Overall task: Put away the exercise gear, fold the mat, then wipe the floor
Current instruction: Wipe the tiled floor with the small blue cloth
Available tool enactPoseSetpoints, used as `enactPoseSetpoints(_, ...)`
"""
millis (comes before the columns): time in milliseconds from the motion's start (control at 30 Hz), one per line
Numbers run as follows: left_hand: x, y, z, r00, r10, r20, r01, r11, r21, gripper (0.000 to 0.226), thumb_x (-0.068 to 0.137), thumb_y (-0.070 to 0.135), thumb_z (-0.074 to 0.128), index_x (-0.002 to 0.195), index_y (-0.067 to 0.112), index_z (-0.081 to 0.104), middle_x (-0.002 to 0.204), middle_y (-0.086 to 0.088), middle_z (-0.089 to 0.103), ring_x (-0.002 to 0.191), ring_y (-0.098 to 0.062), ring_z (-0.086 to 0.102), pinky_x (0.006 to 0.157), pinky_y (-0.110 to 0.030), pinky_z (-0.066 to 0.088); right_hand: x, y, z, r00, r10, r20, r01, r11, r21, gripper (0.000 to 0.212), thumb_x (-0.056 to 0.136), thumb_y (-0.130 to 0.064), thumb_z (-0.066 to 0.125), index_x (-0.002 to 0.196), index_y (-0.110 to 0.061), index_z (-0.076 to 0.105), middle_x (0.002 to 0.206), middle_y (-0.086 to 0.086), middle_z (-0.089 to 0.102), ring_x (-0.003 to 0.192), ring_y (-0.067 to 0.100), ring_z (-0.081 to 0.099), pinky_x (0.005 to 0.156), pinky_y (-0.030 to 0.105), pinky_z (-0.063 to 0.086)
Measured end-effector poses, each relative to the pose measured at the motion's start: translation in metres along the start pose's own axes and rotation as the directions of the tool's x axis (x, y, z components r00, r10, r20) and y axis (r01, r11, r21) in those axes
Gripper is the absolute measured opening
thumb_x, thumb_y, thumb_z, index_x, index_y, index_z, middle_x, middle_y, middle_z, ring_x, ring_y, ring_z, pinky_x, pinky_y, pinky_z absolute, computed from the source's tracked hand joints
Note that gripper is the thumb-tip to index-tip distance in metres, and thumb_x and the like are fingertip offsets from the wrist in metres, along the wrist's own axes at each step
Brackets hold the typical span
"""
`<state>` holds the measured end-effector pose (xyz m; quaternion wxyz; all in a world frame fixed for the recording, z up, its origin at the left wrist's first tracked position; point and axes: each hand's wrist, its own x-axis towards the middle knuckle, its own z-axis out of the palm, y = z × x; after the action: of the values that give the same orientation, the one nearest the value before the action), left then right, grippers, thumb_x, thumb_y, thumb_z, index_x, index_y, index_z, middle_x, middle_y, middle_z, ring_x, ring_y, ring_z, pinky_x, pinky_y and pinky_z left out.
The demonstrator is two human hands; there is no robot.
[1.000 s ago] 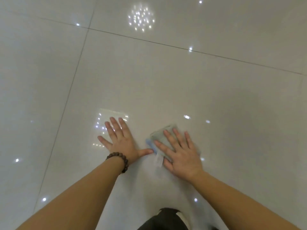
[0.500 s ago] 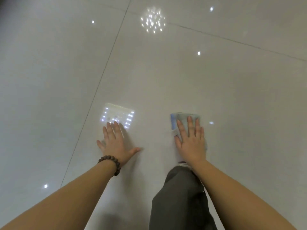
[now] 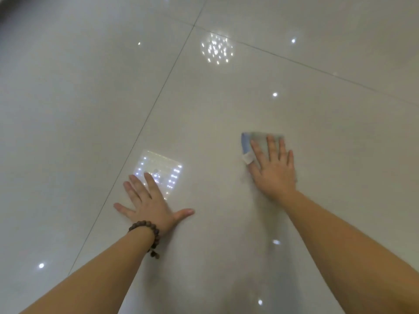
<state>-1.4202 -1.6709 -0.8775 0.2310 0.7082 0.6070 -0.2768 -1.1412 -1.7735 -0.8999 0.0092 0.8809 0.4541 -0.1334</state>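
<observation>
A folded grey cloth with a blue edge is pressed flat under the straight fingers of the right hand, its far end showing beyond the fingertips. The left hand, fingers spread, is laid flat on the glossy tiled floor. A dark beaded bracelet is worn at its wrist.

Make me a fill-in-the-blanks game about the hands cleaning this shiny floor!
1. The right hand presses flat on a ____ to wipe the floor.
2. The beaded bracelet is on the ____ wrist.
3. The left hand rests flat on the bare ____.
4. The cloth has an edge coloured ____.

Missing words: cloth; left; floor; blue
</observation>
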Motion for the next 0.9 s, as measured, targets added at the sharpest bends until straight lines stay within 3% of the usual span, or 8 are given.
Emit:
enactPoseSetpoints(67,0.003,-0.002,-0.001,0.999,0.006,0.041,-0.006,1.000,-0.005,0.159,0.037,0.101,0.044,0.132,0.014,-0.048,0.145,-0.018,-0.045,0.138,-0.038,-0.035,0.109,-0.071,-0.002,0.071,-0.010,-0.018,0.997,0.050,0.058,-0.053,0.997,0.048,0.057,0.095,-0.057,0.021,0.148,-0.045,0.004,0.160,0.001,-0.005,0.145,0.029,-0.012,0.116,0.052,-0.003)
enactPoseSetpoints(167,0.003,-0.002,-0.004,0.997,0.019,0.071,-0.019,1.000,-0.007,0.159,0.037,0.099,0.049,0.124,0.015,-0.054,0.142,-0.019,-0.049,0.136,-0.039,-0.038,0.108,-0.071,-0.005,0.115,-0.022,-0.025,0.997,0.053,0.057,-0.056,0.997,0.047,0.058,0.095,-0.059,0.019,0.148,-0.045,0.002,0.160,0.001,-0.006,0.145,0.028,-0.014,0.116,0.053,-0.005)
enactPoseSetpoints(267,0.000,-0.001,-0.007,0.997,0.015,0.079,-0.013,1.000,-0.028,0.158,0.037,0.098,0.051,0.123,0.016,-0.055,0.143,-0.019,-0.048,0.136,-0.038,-0.038,0.108,-0.070,-0.006,0.064,-0.025,-0.012,0.999,-0.047,0.017,0.047,0.999,-0.006,0.059,0.093,-0.057,0.019,0.149,-0.041,0.010,0.160,0.006,0.004,0.146,0.031,-0.006,0.116,0.054,0.002)
enactPoseSetpoints(367,-0.001,0.001,-0.011,0.996,0.012,0.089,-0.010,0.999,-0.031,0.159,0.038,0.098,0.052,0.124,0.016,-0.054,0.144,-0.019,-0.047,0.136,-0.038,-0.038,0.107,-0.071,-0.006,-0.043,-0.030,0.018,0.984,-0.170,-0.050,0.169,0.985,-0.025,0.060,0.090,-0.051,0.033,0.147,-0.035,0.027,0.157,0.010,0.020,0.145,0.035,0.010,0.113,0.057,0.015)
enactPoseSetpoints(500,-0.003,0.001,-0.014,0.995,0.000,0.099,0.005,0.999,-0.052,0.160,0.039,0.097,0.054,0.121,0.015,-0.057,0.142,-0.020,-0.049,0.136,-0.040,-0.038,0.106,-0.072,-0.006,-0.096,-0.036,0.029,0.973,-0.230,0.030,0.231,0.973,-0.028,0.059,0.091,-0.054,0.033,0.146,-0.038,0.025,0.156,0.008,0.021,0.145,0.034,0.010,0.113,0.056,0.013)
enactPoseSetpoints(667,-0.003,-0.002,-0.012,0.995,0.023,0.093,-0.016,0.997,-0.077,0.160,0.039,0.098,0.052,0.122,0.014,-0.057,0.126,-0.017,-0.061,0.132,-0.040,-0.043,0.105,-0.074,-0.008,-0.017,-0.071,0.014,0.955,-0.295,0.043,0.296,0.955,-0.026,0.056,0.090,-0.055,0.030,0.144,-0.039,0.029,0.156,0.008,0.025,0.144,0.033,0.012,0.113,0.057,0.011)
enactPoseSetpoints(800,0.000,-0.006,-0.005,0.997,0.037,0.070,-0.030,0.995,-0.095,0.161,0.037,0.099,0.050,0.127,0.014,-0.053,0.131,-0.017,-0.059,0.128,-0.039,-0.048,0.103,-0.076,-0.009,0.109,-0.161,-0.011,0.959,-0.271,0.089,0.270,0.963,0.022,0.056,0.095,-0.058,0.019,0.148,-0.045,0.008,0.160,0.001,-0.004,0.145,0.027,-0.014,0.114,0.052,-0.009)
enactPoseSetpoints(900,0.002,-0.006,-0.001,0.997,0.058,0.057,-0.052,0.994,-0.101,0.161,0.037,0.099,0.050,0.128,0.015,-0.053,0.133,-0.017,-0.058,0.127,-0.038,-0.050,0.102,-0.076,-0.012,0.149,-0.199,-0.017,0.961,-0.250,0.121,0.250,0.968,0.013,0.057,0.096,-0.057,0.017,0.149,-0.043,0.001,0.160,0.001,-0.010,0.144,0.028,-0.019,0.114,0.053,-0.012)
